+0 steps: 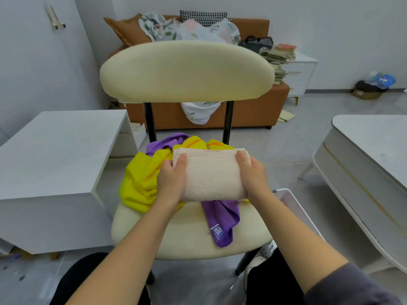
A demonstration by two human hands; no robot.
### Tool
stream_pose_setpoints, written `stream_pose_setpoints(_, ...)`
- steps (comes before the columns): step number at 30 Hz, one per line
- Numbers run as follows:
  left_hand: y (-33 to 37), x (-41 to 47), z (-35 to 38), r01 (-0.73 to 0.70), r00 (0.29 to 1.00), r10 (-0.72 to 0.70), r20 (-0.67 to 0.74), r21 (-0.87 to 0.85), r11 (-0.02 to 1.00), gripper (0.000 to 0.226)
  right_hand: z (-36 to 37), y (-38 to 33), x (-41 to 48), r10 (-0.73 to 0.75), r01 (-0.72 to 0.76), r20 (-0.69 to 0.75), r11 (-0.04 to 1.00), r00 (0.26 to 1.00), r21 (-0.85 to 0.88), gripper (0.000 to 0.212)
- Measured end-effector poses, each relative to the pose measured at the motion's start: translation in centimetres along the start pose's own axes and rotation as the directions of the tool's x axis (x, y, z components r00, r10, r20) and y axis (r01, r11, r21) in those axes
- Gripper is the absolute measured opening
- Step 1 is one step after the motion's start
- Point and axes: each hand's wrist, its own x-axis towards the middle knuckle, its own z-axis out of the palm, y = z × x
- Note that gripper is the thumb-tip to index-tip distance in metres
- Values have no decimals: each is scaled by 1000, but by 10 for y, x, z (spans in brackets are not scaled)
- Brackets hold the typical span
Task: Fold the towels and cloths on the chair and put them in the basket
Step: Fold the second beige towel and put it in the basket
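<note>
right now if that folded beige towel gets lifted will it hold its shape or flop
Probably soft, not stiff: the folded beige terry towel has rounded, bulging edges, so its middle may sag between the left hand and right hand gripping its ends. Its fuzzy pile likely resists slipping. Held by one end, the layers could flop open.

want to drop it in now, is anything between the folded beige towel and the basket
Nothing visible does. The left hand and right hand hold the folded beige towel over the chair; the white basket stands on the floor just right of the seat. Only the person's own right forearm crosses it in view.
</note>
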Motion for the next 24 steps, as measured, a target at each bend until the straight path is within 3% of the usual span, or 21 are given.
stream_pose_setpoints(2, 4, 4, 12, 123, 989, -106, 107, -160, 979, 42, -21, -4, 5, 152, -166, 122, 980, 981, 114, 29)
stream_pose_setpoints(4, 15, 7, 26, 336, 915, -233, 331, -301, 892, 33, -49, -6, 12, 190, -300, 303, 877, 934, 375, 32)
stream_pose_setpoints(6, 31, 7, 42, 550, 754, -294, 587, -321, 771, 27, -80, -6, 22, 25, -281, 448, 809, 894, 516, 27)
stream_pose_setpoints(8, 50, 5, 64, 696, 563, -355, 746, -197, 690, 29, -108, -1, 33, -153, -124, 500, 869, 853, 479, 58)
stream_pose_setpoints(10, 66, 4, 91, 751, 378, -415, 828, -12, 660, 31, -131, 2, 44, -225, -58, 556, 894, 800, 445, 80)
stream_pose_setpoints(12, 77, 3, 122, 720, 259, -459, 850, 147, 678, 35, -153, 5, 57, -297, -27, 594, 880, 747, 475, 88)
stream_pose_setpoints(14, 85, -3, 153, 639, 162, -495, 854, 292, 712, 34, -175, 7, 71, -352, 3, 599, 864, 719, 503, 79)
stream_pose_setpoints(16, 90, -7, 181, 527, 107, -536, 837, 409, 745, 33, -196, 13, 83, -331, -28, 548, 838, 768, 545, 76)
stream_pose_setpoints(19, 98, -10, 218, 356, 135, -536, 834, 463, 811, 26, -220, 31, 99, -195, -80, 399, 813, 896, 577, 61)
stream_pose_setpoints(20, 101, -7, 229, 271, 144, -492, 859, 444, 854, 28, -228, 41, 104, -148, -116, 368, 787, 918, 606, 68)
stream_pose_setpoints(22, 105, 0, 250, 91, 142, -407, 902, 398, 913, 51, -241, 62, 113, -64, -165, 295, 707, 953, 687, 75)
stream_pose_setpoints(24, 110, 0, 270, -137, 182, -357, 916, 383, 913, 64, -251, 81, 120, 15, -185, 228, 634, 974, 751, 46)
